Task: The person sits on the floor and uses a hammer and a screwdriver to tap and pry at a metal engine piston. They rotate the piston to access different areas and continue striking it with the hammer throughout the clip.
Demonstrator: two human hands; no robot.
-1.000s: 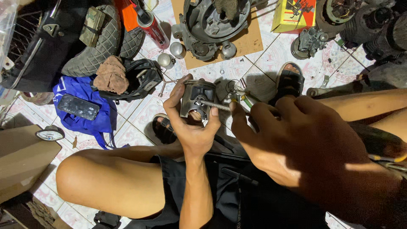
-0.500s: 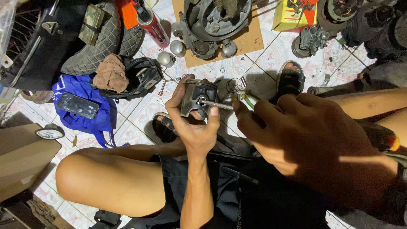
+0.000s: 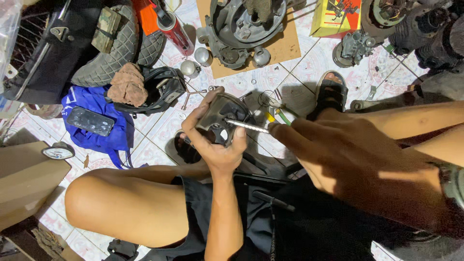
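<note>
Sitting on the tiled floor [image 3: 159, 130], a person's left hand [image 3: 217, 140] clasps a dark metal part [image 3: 220, 118] above the lap — right hand [image 3: 353, 159] pinches a screwdriver [image 3: 249, 126] into it. Beyond lies a grey engine casing [image 3: 241, 29] on cardboard [image 3: 285, 48].

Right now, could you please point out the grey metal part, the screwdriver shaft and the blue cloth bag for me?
grey metal part [image 3: 223, 112], head view, on its rounded top face.
screwdriver shaft [image 3: 247, 126], head view, mid-shaft.
blue cloth bag [image 3: 86, 137], head view, on its lower folds.
</note>
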